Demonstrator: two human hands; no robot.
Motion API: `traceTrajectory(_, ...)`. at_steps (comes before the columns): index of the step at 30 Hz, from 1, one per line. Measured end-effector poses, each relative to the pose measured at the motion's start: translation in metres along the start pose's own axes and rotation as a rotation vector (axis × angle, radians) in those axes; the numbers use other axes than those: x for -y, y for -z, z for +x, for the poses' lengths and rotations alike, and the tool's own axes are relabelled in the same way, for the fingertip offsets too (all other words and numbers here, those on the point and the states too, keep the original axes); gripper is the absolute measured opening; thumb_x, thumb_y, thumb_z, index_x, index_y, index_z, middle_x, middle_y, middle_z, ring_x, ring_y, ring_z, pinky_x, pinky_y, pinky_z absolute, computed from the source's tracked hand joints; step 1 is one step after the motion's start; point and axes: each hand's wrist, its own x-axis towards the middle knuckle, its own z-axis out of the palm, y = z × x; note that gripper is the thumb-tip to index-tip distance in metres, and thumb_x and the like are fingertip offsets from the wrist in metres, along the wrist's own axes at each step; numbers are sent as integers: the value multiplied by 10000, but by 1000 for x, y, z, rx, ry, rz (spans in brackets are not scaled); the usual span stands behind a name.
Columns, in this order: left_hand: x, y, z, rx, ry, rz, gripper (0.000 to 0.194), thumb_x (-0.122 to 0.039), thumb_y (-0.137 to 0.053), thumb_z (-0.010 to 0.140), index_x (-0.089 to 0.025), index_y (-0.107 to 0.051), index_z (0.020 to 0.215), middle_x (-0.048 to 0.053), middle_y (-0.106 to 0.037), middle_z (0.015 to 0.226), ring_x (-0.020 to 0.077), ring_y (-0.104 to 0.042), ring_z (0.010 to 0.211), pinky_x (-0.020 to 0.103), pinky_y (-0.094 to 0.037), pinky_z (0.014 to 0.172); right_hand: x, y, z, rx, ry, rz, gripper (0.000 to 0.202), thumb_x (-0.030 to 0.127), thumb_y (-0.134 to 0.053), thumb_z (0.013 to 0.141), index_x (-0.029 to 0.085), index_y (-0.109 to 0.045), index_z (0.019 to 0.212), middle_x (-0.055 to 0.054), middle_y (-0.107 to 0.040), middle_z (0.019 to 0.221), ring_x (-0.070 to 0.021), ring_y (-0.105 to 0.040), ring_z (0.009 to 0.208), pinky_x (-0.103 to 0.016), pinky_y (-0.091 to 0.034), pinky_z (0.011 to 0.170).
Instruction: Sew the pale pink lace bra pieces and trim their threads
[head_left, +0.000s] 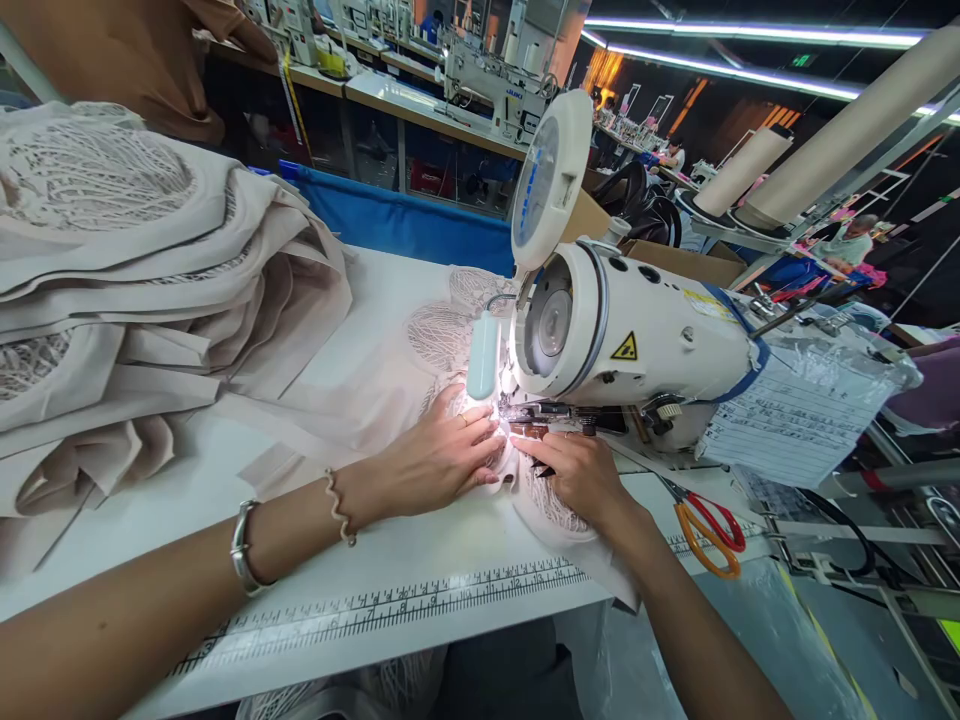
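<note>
A pale pink lace-patterned garment piece (439,335) lies on the white table, passing under the lit needle area of a sewing machine (637,325). Flat on this fabric, left of the needle, rests my left hand (442,450), fingers stretched out and spread. My right hand (577,470) is on the right side of the needle, its index finger reaching to the fabric and the others curled. Beneath those curled fingers a small dark pointed tool (543,469) shows; most of it is hidden. A light green lamp (482,357) hangs just above my left fingers.
Stacked pink garment pieces (285,260) cover the table's left side. Scissors (709,530) with orange and red handles lie to the right. A printed ruler (405,600) runs along the front edge. Behind are a blue cloth bin (405,222) and a person's brown sleeve (232,25).
</note>
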Motion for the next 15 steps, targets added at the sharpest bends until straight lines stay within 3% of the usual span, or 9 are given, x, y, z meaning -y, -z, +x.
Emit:
traceTrajectory(9,6,-1,0,42,72,69,340,-403,-394,1031,-161,-615,1121,129,-668,1154,303,-562,1139,638,-157,1117,-1,1,16,206,-149,22,602,-28,-428,755,302,-731,1157,9,-672,748,-149,-580,735,-242,-382,634)
traceTrajectory(13,-4,-5,-1,54,133,57,292,-305,-367,1031,-159,-601,1127,143,-627,1262,314,-525,1182,648,-194,1097,-3,2,15,235,-175,19,598,1,-455,781,334,-696,1216,11,-682,805,-152,-593,748,-244,-402,640)
traceTrajectory(15,-4,-3,4,53,198,15,248,-267,-393,1007,-170,-617,1050,144,-595,1290,316,-518,1166,629,-252,1079,-7,3,11,200,-216,-21,506,91,-513,843,343,-672,1252,-9,-701,906,-170,-613,793,-255,-430,669)
